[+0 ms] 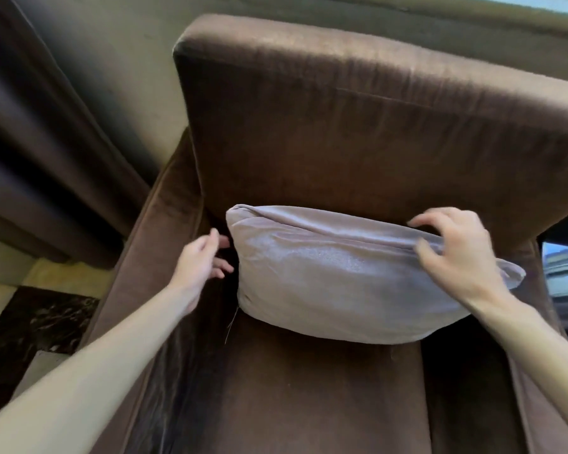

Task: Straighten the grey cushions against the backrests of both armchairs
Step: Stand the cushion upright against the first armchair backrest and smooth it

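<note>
Against the backrest [358, 126] of the brown armchair [309, 404], a grey cushion [335, 283] is standing on the seat, leaning slightly toward the right armrest. Right hand [456, 257] is resting over its top right edge, fingers curled and pressing the fabric. Left hand [200, 260] is hovering just beside its left edge, fingers loose, grasping nothing. Dark curtains [40, 142] are hanging at left.

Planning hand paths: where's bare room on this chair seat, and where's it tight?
Free: front of the seat, between both armrests, below the cushion. Narrow gap between cushion and left armrest, already taken by the left hand. Crowded: cushion's right top corner, under the right hand, close to the right armrest.
</note>
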### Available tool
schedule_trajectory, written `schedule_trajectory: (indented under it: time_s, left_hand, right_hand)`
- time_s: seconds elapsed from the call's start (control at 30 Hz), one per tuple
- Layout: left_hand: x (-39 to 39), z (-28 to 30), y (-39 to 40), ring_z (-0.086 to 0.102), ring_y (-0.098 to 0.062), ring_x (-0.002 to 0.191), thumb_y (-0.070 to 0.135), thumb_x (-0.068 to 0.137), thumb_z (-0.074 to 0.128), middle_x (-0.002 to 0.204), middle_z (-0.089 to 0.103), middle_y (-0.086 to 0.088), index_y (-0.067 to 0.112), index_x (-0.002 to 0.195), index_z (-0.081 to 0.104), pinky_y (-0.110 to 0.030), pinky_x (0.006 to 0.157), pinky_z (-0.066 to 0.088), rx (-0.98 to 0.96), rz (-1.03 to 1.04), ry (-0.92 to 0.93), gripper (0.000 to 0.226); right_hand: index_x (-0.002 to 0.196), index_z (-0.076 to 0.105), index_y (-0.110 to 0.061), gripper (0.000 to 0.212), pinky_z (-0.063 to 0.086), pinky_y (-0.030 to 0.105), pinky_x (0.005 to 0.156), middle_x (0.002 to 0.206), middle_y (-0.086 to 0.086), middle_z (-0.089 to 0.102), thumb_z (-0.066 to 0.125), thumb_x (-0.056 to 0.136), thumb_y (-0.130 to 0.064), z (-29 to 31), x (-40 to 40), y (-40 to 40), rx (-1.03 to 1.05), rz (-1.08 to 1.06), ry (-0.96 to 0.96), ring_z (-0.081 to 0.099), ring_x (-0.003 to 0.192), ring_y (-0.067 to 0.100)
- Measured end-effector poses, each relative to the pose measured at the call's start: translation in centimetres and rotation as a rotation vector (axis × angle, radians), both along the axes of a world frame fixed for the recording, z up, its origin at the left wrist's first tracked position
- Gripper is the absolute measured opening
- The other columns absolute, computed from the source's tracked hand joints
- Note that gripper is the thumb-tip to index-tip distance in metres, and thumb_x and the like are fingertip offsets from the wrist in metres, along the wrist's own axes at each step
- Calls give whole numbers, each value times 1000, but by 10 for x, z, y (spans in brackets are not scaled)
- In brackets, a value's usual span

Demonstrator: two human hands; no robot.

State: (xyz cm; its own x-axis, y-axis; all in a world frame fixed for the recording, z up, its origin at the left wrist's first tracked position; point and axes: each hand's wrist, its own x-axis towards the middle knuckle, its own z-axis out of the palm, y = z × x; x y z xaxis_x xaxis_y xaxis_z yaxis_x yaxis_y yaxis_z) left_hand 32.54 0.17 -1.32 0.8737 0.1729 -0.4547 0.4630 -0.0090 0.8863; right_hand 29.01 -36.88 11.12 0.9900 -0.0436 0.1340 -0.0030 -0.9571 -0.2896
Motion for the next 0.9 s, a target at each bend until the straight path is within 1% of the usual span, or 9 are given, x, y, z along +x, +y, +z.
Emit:
schedule_trajectory:
  time_s: [0.1, 0.23, 0.33, 0.53, 0.63, 0.7, 0.77, 0.83, 0.9]
  left_hand:
    - [-18, -43, -6, 62, -8, 41, 42, 106, 36, 124, 65, -8, 3, 126, 59, -15, 34, 37, -38, 20, 189, 49]
    - [-34, -87, -14, 61, -8, 40, 50, 106, 27, 104, 70, -4, 9, 133, 56, -16, 32, 33, -129, 51, 375, 57]
    - [-39, -112, -17, 63, -12, 47, 58, 103, 22, 114, 71, -12, 17, 138, 55, -18, 35, 33, -195, 31, 471, 63]
    - [-34, -159, -18, 66, -30, 98, 61, 102, 19, 124, 64, -12, 17, 144, 49, -34, 81, 56, -388, 76, 463, 68]
    - [-32, -173, -18, 69, -24, 92, 62, 101, 18, 113, 70, -10, 9, 139, 55, -39, 95, 54, -358, 48, 449, 75]
    - [-36, -174, -22, 70, -23, 88, 62, 101, 17, 98, 71, -6, 10, 137, 57, -33, 84, 56, -292, 48, 435, 74]
    - [-41, -171, -26, 69, -22, 87, 60, 102, 17, 102, 70, -9, 13, 139, 55, -25, 71, 50, -251, 59, 424, 71]
    - [-41, -169, -27, 69, -23, 90, 60, 102, 16, 117, 69, -15, 15, 142, 52, -23, 67, 47, -247, 57, 434, 70]
    - [-42, -165, -24, 68, -28, 101, 62, 101, 15, 127, 66, -18, 15, 145, 48, -27, 78, 52, -262, 27, 462, 72]
  right_hand:
    - [107, 72, -20, 21, 48, 40, 91, 111, -1, 70, 65, 89, -27, -5, 30, 95, 145, 253, 22, 58, 106, 23]
    - [126, 65, -26, 44, 46, 47, 97, 127, -5, 63, 59, 90, -51, -17, 57, 191, 189, 418, 110, 51, 120, 21]
    - [134, 58, -27, 49, 39, 50, 104, 133, -6, 59, 59, 92, -52, -31, 70, 225, 131, 411, 161, 46, 129, 19]
    - [116, 65, -19, 33, 45, 50, 98, 110, 0, 64, 61, 94, -44, -60, 78, 235, 49, 383, 78, 56, 110, 23]
    - [94, 71, -15, 22, 50, 34, 81, 88, -2, 62, 72, 89, -36, -56, 82, 236, 174, 363, 7, 61, 87, 18]
    - [86, 72, -19, 10, 45, 19, 72, 82, -6, 63, 76, 86, -28, -47, 83, 237, 268, 340, -46, 59, 79, 9]
    - [84, 73, -20, 6, 44, 13, 70, 82, -7, 66, 77, 84, -25, -41, 80, 236, 346, 291, -69, 61, 81, 7]
    - [85, 74, -20, 10, 47, 20, 72, 82, -7, 68, 77, 85, -30, -40, 77, 232, 327, 293, -55, 61, 82, 9]
    - [89, 74, -19, 17, 47, 27, 77, 86, -7, 68, 75, 86, -36, -39, 76, 226, 219, 375, -1, 59, 87, 11]
